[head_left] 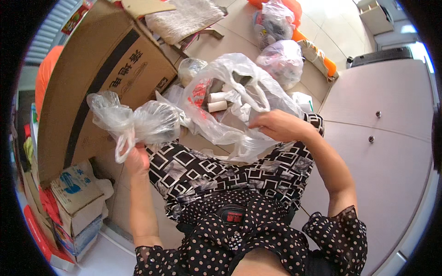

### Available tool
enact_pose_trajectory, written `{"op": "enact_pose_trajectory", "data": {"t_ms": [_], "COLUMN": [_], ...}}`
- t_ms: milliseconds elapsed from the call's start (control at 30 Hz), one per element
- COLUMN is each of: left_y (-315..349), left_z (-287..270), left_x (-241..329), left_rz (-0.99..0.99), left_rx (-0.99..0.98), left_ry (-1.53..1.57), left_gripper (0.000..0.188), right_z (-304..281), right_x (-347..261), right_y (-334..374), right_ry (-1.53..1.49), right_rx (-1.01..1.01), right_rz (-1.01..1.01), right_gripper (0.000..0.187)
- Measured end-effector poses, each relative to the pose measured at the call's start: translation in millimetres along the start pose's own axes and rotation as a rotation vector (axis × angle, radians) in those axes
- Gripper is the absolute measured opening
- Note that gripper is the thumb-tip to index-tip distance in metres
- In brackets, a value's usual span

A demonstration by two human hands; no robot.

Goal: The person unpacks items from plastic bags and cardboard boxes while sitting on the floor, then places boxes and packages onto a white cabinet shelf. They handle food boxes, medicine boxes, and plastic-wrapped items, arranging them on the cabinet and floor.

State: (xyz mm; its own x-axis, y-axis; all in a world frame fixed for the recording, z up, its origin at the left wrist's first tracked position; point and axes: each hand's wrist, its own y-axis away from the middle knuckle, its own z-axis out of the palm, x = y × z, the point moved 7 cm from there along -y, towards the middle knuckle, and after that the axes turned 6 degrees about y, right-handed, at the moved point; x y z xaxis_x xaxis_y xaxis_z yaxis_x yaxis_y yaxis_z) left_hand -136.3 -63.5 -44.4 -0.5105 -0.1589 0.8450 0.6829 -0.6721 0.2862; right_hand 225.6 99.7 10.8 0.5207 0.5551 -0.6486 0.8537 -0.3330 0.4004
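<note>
The big bag [278, 100] is see-through and sits wide open in front of the person's lap. The right hand [280, 125] is at the big bag's right side, its fingers pinching the edge. To the left of the big bag, the left hand [137, 158] is closed around a crumpled bag [159, 120]. Two white rolls [217, 106] lie inside the big bag. A large cardboard box [94, 92] stands left of the big bag, and a stuffed bag [281, 62] sits just behind it.
</note>
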Motion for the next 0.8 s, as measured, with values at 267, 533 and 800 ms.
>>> {"op": "enact_pose_trajectory", "data": {"t_ms": [267,533,800], "left_y": [24,27,26], "left_z": [26,-11,-17], "left_x": [6,0,-1], "left_rz": [0.244,0.195,0.252], "left_rx": [-0.108,0.015,0.001], "left_ry": [-0.208,-0.114,-0.353], "left_gripper": [0.048,0.049,0.042], "right_z": [57,100,103], "right_x": [177,230,231], "right_y": [-163,-198,-195], "right_ry": [0.554,0.704,0.712], "right_rx": [-0.048,-0.024,-0.072], "right_rz": [0.301,0.225,0.223], "right_gripper": [0.034,0.034,0.036]}}
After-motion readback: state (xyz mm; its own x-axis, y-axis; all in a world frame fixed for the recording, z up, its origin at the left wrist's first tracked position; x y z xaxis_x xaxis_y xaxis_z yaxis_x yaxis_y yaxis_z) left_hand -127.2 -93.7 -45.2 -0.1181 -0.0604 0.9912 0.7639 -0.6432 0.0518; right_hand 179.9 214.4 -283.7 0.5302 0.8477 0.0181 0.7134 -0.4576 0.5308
